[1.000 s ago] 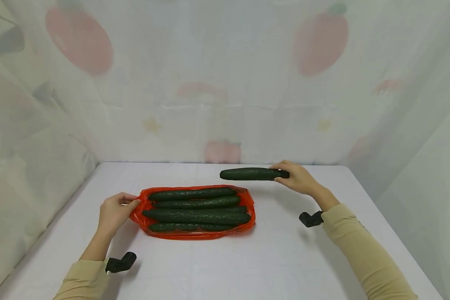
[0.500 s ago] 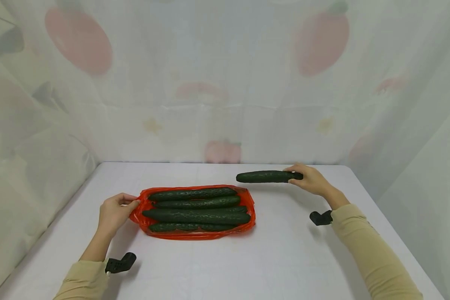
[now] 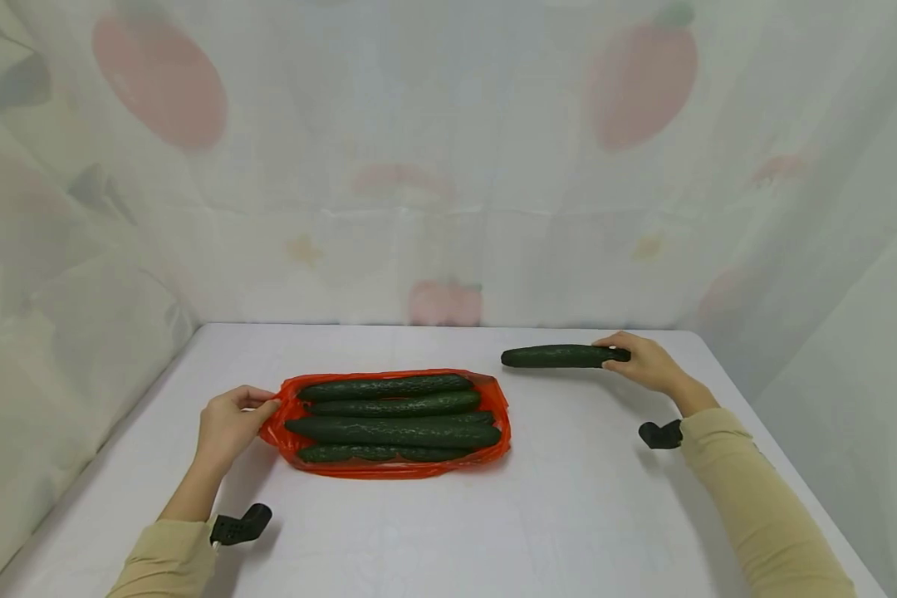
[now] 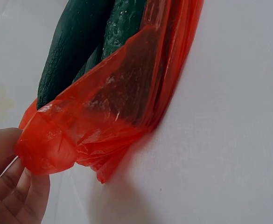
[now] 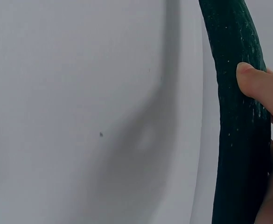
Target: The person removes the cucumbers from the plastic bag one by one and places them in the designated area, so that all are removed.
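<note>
My right hand (image 3: 643,362) grips a long dark green cucumber (image 3: 553,356) near its right end, at the back right of the table. In the right wrist view the thumb lies across the cucumber (image 5: 236,121), and a shadow falls on the white surface beside it. My left hand (image 3: 226,422) pinches the left end of an open red plastic bag (image 3: 374,472) between thumb and fingers. Several cucumbers (image 3: 392,430) lie side by side in the bag, pointing left to right. The left wrist view shows the crumpled bag end (image 4: 52,144) at the fingertips.
A white-covered table (image 3: 433,540) carries everything. Behind it hangs a pale curtain (image 3: 448,166) with faded fruit prints, and similar cloth closes off both sides. Small black wrist cameras (image 3: 242,525) sit at both sleeve cuffs.
My right hand has carried its cucumber to the right and slightly nearer, away from the bag. The left hand and the bag have stayed where they were.
</note>
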Demonstrator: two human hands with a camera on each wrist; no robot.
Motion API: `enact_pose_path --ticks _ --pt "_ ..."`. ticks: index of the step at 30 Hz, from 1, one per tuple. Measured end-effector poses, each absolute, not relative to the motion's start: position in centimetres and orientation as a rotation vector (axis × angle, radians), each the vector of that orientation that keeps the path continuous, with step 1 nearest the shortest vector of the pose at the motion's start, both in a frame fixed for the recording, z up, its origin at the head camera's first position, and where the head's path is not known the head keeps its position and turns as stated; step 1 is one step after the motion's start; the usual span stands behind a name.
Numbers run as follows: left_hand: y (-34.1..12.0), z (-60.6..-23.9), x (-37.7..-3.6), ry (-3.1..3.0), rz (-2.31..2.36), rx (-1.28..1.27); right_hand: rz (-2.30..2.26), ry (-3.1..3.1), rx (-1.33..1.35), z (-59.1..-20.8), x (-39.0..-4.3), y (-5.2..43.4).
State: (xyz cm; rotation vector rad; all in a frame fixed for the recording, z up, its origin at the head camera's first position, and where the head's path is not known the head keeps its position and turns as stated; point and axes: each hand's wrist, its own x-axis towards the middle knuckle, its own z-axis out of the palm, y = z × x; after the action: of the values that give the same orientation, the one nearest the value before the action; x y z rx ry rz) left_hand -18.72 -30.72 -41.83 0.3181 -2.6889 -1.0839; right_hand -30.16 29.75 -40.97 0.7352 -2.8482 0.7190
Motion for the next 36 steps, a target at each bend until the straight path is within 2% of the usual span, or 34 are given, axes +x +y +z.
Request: enact_pose_path --ticks 15,29,36 --pt "-30.7 -41.6 -18.7 -2.689 -1.098 0.318 0.714 -2.978 0.691 -40.5 -30.1 30.7" --pt "-30.7 -41.8 -18.8 -2.688 -1.089 0.288 0.663 -2.924 0.708 -43.0 -31.1 31.4" --pt "-30.8 -42.0 -18.9 -2.686 -1.081 0.288 0.644 -2.921 0.671 -43.1 -30.9 30.9"
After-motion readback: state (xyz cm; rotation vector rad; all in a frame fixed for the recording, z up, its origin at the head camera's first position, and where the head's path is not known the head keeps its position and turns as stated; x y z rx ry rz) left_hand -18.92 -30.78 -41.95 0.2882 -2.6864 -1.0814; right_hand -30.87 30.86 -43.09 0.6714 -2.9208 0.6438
